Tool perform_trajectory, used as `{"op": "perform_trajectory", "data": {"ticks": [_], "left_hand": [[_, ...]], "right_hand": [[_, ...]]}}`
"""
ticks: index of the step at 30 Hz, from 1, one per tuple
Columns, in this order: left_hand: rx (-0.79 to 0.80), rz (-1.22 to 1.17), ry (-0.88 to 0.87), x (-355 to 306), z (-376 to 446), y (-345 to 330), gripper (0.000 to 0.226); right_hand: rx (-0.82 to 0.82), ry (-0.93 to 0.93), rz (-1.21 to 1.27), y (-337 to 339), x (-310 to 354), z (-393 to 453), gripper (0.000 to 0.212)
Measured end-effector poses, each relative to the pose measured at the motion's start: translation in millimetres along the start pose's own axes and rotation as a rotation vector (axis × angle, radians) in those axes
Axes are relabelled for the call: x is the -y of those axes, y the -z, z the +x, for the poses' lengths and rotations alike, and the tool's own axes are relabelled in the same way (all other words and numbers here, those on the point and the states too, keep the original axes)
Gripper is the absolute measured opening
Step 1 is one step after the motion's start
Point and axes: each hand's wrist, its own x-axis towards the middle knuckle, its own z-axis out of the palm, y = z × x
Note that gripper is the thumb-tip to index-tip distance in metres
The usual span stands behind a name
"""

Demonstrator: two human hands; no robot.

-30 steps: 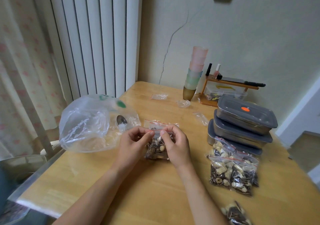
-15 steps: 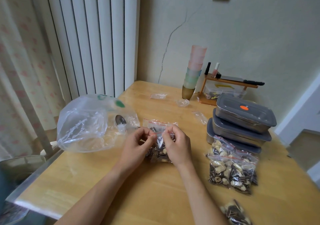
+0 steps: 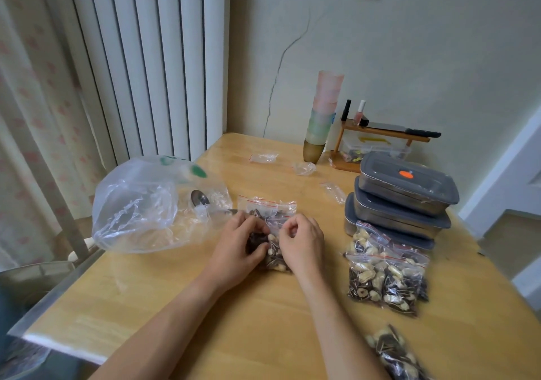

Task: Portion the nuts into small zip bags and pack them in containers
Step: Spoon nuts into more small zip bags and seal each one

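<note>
Hands [image 3: 234, 248] [image 3: 303, 242] around filled zip bag [image 3: 273, 255] on table [image 3: 263, 321].

Left hand [image 3: 238, 243] dropped from seal onto zip bag [image 3: 270, 233].

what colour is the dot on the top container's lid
Orange, on the grey lid of the top container, seen clearly in the head view.
</note>
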Motion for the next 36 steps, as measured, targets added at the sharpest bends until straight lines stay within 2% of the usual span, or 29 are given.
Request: {"op": "perform_trajectory", "data": {"ticks": [4,11,15,18,22,25,27,31,36], "left_hand": [[0.001,0.008,0.0,0,-1,-1,0.021],[-0.024,-0.015,0.018,-2,-3,2,0.013],[-0.022,-0.011,0.032,-2,-3,1,0.012],[-0.01,0.005,0.013,-2,-4,0,0.011],[-0.005,0.045,-0.007,-3,-5,-1,0.015],[0.01,0.072,-0.001,-5,-5,0,0.024],[0.01,0.073,0.005,-6,-6,1,0.025],[0.004,0.05,0.013,-7,-5,1,0.014],[0.002,0.041,0.013,-7,-7,2,0.011]], "right_hand": [[0.102,-0.022,-0.084,10,7,1,0.008],[0.43,-0.009,-0.282,66,18,19,0.016],[0.367,-0.022,-0.573,90,-4,25,0.019],[0.393,-0.049,-0.732,105,-19,19,0.036],[0.447,-0.002,-0.742,114,-27,3,0.041],[0.381,0.006,-0.729,113,-26,-3,0.042],[0.335,-0.012,-0.702,114,-23,-5,0.032],[0.307,-0.042,-0.698,121,-20,-8,0.013],[0.264,0.012,-0.768,126,-22,-13,0.02]]}}
